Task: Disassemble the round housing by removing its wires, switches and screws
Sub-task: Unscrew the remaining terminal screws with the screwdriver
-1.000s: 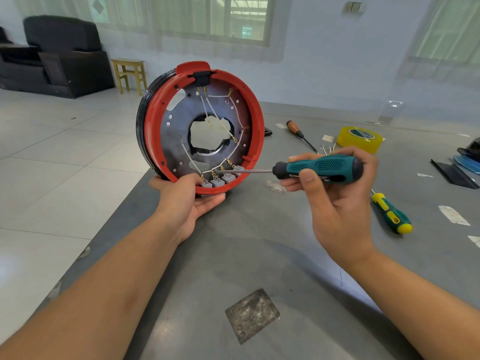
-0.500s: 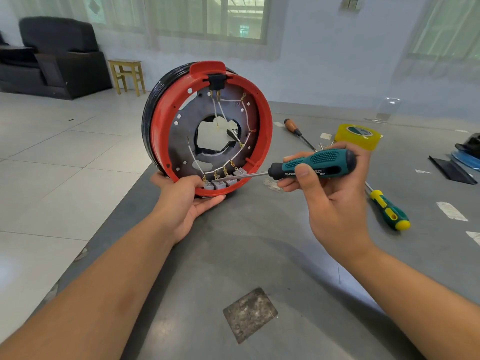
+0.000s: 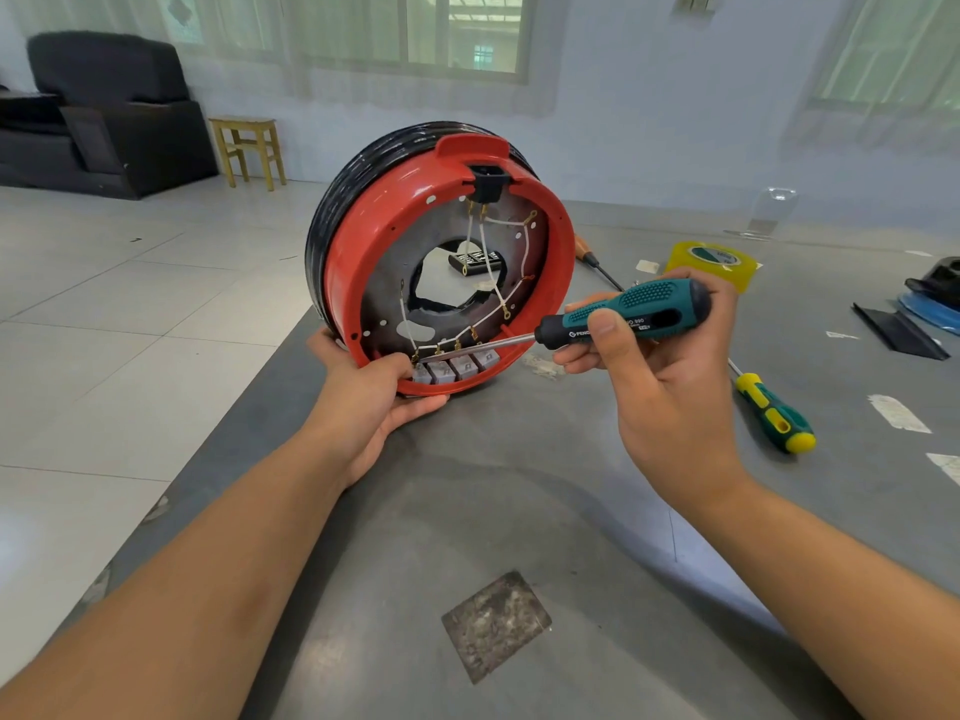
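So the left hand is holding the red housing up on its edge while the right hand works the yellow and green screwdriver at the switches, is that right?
Not quite. In the head view the right hand grips the teal and black screwdriver; the yellow and green screwdriver lies unused on the table. The left hand does hold the red housing on edge.

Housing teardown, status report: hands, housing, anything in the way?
Left hand grips housing upright on edge. Right hand holds screwdriver, tip at switches. Wires attached. Nothing blocking.

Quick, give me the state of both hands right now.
Left hand: grips the round housing at its lower rim.
Right hand: holds the teal screwdriver, tip at the switches.
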Tool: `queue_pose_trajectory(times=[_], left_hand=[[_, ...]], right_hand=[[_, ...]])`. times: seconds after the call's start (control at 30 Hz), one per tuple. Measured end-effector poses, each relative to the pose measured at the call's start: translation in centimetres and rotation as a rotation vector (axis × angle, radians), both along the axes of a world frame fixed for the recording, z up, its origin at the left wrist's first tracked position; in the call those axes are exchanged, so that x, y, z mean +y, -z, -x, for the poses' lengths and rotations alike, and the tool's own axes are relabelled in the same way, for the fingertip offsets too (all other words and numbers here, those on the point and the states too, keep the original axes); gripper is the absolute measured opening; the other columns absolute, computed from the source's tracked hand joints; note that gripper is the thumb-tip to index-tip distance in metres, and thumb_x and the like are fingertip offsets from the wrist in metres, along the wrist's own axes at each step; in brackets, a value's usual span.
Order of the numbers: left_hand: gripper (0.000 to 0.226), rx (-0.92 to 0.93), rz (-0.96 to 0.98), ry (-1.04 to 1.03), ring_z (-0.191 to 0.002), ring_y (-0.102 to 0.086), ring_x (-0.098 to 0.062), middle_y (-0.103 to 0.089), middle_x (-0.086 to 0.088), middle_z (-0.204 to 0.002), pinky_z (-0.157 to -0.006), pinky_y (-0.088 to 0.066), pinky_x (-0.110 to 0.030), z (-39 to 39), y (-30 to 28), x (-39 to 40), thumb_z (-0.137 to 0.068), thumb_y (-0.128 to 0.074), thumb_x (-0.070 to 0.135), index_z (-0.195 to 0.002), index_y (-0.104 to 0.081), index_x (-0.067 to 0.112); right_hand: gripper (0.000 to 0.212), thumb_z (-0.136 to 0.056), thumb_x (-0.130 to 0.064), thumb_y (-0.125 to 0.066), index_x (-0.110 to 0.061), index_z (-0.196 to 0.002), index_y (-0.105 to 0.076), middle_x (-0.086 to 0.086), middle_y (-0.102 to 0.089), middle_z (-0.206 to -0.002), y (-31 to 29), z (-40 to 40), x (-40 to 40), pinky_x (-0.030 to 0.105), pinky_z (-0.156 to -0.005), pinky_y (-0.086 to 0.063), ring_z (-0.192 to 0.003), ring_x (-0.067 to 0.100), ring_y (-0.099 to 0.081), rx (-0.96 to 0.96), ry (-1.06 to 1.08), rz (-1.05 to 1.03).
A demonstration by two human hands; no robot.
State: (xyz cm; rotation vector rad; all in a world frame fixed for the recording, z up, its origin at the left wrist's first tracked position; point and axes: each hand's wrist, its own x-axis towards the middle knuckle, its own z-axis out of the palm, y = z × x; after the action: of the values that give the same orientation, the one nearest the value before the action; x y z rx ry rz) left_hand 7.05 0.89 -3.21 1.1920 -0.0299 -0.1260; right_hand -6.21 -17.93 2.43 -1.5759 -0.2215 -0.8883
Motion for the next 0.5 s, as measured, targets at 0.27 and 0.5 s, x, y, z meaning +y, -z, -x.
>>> queue_pose_trajectory(times=[0.27, 0.5], left_hand=[[0.059, -0.05, -0.044, -0.006, -0.092, -0.081, -0.029, -0.051, -0.009, -0.141, -0.069, -0.067, -0.044, 0.3, 0.0, -0.3, -0.094, -0.05, -0.016, -0.109, -0.036, 0.039], [0.063, -0.064, -0.052, -0.003, -0.092, -0.081, -0.027, -0.052, -0.008, -0.14, -0.069, -0.067, -0.044, 0.1, 0.3, -0.3, -0.095, -0.051, -0.016, -0.11, -0.037, 0.043]], right_hand=[[0.032, -0.096, -0.035, -0.069, -0.039, -0.109, -0.04, 0.005, -0.072, -0.101, -0.8, -0.5, -0.3, 0.032, -0.07, -0.062, -0.075, 0.023, -0.077, 0.028, 0.067, 0.061], [0.034, -0.097, -0.035, -0.069, -0.038, -0.112, -0.039, -0.002, -0.073, -0.098, -1.1, -0.5, 0.0, 0.026, -0.069, -0.061, -0.074, 0.019, -0.077, 0.025, 0.098, 0.093]])
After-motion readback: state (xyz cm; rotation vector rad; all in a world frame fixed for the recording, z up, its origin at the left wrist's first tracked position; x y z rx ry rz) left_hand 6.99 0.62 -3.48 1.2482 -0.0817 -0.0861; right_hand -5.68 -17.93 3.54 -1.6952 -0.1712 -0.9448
